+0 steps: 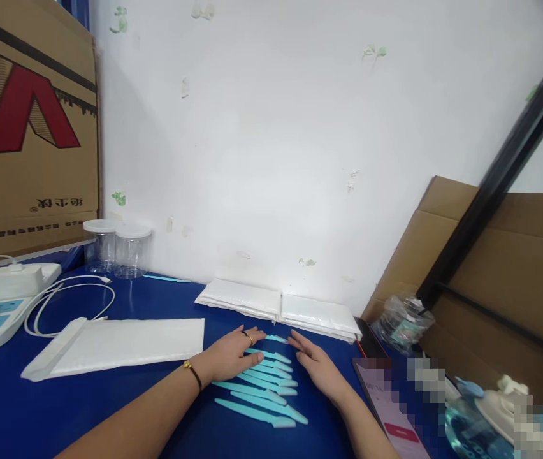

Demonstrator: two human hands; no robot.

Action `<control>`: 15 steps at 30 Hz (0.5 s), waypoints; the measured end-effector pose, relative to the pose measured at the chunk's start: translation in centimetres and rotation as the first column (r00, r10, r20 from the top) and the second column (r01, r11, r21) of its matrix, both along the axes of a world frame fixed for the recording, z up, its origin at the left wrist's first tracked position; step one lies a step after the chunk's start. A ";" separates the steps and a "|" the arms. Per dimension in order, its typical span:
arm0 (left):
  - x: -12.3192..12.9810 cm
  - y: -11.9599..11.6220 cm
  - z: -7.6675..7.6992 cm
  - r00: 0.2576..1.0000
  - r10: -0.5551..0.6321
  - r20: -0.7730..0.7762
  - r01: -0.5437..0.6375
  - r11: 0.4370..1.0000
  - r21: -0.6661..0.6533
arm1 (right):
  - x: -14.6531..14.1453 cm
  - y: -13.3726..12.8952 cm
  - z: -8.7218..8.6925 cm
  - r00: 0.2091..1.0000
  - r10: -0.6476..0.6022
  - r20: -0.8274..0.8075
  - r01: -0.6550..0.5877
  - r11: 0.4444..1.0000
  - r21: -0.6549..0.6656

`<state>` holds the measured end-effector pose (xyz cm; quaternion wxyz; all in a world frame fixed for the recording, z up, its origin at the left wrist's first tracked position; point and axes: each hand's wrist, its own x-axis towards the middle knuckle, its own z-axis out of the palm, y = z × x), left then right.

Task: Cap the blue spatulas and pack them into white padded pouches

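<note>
Several turquoise eyebrow razors (255, 413) with pale blade covers lie in a loose column on the blue table. My left hand (234, 354) rests flat over their left ends, fingers stretched out and partly hiding them. It wears a ring, and a dark cord bracelet (193, 376) circles that wrist. On the other side of the column, my right hand (318, 366) is open, its fingers extended and leaning inward. The farthest razor (277, 338) lies between the fingertips of both hands; whether they touch it I cannot tell.
Stacks of white padded mailers (240, 298) lie against the wall, and one white mailer (132, 344) lies at left. Clear jars (132, 255), a power strip (4, 309) and a white cable stand left. A phone (386, 401), a plastic-wrapped item (403, 322) and cardboard occupy the right.
</note>
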<state>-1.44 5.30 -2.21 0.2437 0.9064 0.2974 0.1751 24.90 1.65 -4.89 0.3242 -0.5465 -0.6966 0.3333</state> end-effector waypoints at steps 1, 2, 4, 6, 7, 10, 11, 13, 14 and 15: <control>0.0 0.0 0.1 1.000 -0.004 0.000 0.004 1.000 -0.005 | 0.0 0.1 -0.1 1.000 0.003 -0.008 -0.003 1.000 -0.015; 0.0 0.0 0.2 1.000 -0.005 -0.002 0.005 1.000 -0.013 | 0.0 0.1 -0.1 1.000 0.007 -0.003 -0.007 1.000 -0.025; -0.1 -0.1 0.4 1.000 -0.001 -0.008 0.001 0.999 -0.034 | -0.2 0.1 0.0 1.000 0.023 0.020 -0.022 0.999 -0.040; -0.1 -0.1 0.6 1.000 0.003 -0.023 -0.004 0.998 -0.056 | -0.5 0.0 0.3 0.998 0.047 0.041 -0.045 0.998 -0.052; -0.1 -0.1 0.6 0.999 0.003 -0.032 -0.005 0.998 -0.067 | -0.6 0.0 0.4 0.997 0.058 0.047 -0.055 0.997 -0.057; -0.1 0.0 0.5 0.999 0.002 -0.045 -0.006 0.996 -0.088 | -0.6 0.0 0.6 0.997 0.070 0.043 -0.068 0.996 -0.063; -0.1 0.0 0.4 0.999 0.006 -0.046 -0.011 0.996 -0.089 | -0.6 0.0 0.6 0.997 0.066 0.032 -0.064 0.996 -0.062; -0.1 -0.1 0.4 0.999 0.012 -0.047 -0.016 0.996 -0.087 | -0.7 -0.1 0.7 0.999 0.041 0.007 -0.040 0.997 -0.065; -0.1 -0.1 0.4 0.999 0.015 -0.047 -0.019 0.996 -0.089 | -0.8 -0.3 0.8 1.000 0.017 -0.003 -0.017 0.998 -0.063; -0.2 -0.2 0.5 0.999 0.015 -0.045 -0.019 0.995 -0.093 | -1.0 -0.4 0.9 1.000 -0.012 -0.005 0.011 0.998 -0.054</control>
